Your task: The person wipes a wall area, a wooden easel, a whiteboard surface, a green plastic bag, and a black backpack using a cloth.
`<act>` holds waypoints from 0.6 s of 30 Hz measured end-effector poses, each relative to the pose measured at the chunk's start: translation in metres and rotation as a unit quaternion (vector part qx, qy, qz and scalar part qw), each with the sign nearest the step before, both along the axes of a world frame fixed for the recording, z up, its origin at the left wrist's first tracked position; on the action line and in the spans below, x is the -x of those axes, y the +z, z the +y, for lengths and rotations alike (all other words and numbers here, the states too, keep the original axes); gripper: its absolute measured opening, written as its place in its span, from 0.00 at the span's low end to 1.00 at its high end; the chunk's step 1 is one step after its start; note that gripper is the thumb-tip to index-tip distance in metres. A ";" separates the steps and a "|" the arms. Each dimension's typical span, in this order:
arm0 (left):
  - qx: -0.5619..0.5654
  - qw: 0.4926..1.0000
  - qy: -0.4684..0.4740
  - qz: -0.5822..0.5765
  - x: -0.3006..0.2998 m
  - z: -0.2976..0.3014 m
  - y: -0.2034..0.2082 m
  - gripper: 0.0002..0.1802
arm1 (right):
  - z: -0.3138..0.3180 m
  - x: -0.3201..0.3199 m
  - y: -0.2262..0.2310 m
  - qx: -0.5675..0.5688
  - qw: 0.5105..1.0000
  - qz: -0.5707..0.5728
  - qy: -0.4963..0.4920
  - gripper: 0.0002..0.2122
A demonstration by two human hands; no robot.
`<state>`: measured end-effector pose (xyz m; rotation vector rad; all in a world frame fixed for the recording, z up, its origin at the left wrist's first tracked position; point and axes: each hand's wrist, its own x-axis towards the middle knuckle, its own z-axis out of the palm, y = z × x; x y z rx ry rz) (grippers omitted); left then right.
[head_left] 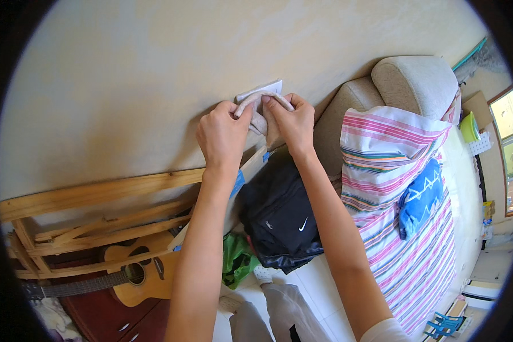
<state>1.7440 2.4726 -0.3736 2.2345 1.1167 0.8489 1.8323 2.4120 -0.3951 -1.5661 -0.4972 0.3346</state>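
A pale, off-white cloth (257, 121) is stretched between my two hands close to the wall. My left hand (222, 131) pinches its left end, fingers closed. My right hand (293, 121) grips the other end, its thumb pressed on the fabric. Right behind the cloth, a white wall plate (275, 87) is fixed on the wall; most of it is covered by the cloth and my fingers. Whether the cloth touches the plate I cannot tell.
Below my hands sits a black backpack (279, 211) beside a green plastic bag (236, 259). A wooden frame (97, 191) and an acoustic guitar (148, 273) are at left. To the right stands a sofa (413, 85) with a striped cover (387, 165) and a blue cloth (422, 199).
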 end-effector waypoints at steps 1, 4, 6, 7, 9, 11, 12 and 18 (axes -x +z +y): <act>0.007 1.000 0.007 -0.007 0.000 -0.001 0.000 0.13 | 0.001 0.001 0.000 -0.007 1.000 0.002 -0.003 0.10; 0.019 1.000 0.014 -0.016 0.001 -0.002 0.000 0.13 | 0.001 0.002 -0.004 -0.020 1.000 -0.006 -0.013 0.10; 0.025 0.999 0.013 -0.018 0.000 -0.002 -0.002 0.13 | 0.001 0.002 -0.007 -0.035 0.999 -0.004 -0.018 0.10; 0.027 0.999 0.009 -0.024 0.000 -0.003 -0.004 0.13 | 0.001 0.002 -0.011 -0.041 0.999 -0.001 -0.020 0.10; 0.029 0.999 0.005 -0.029 0.001 -0.003 -0.011 0.13 | 0.000 0.004 -0.022 -0.013 1.000 0.011 -0.024 0.10; 0.046 0.998 0.002 0.042 0.005 -0.003 -0.034 0.13 | -0.002 0.010 -0.045 0.056 0.998 0.010 -0.028 0.10; 0.052 0.996 0.002 0.067 0.010 -0.002 -0.048 0.13 | -0.003 0.019 -0.059 0.097 0.995 0.002 -0.026 0.10; 0.047 0.997 -0.018 0.051 0.045 -0.003 -0.087 0.12 | -0.022 0.048 -0.087 0.118 0.993 0.011 0.006 0.11</act>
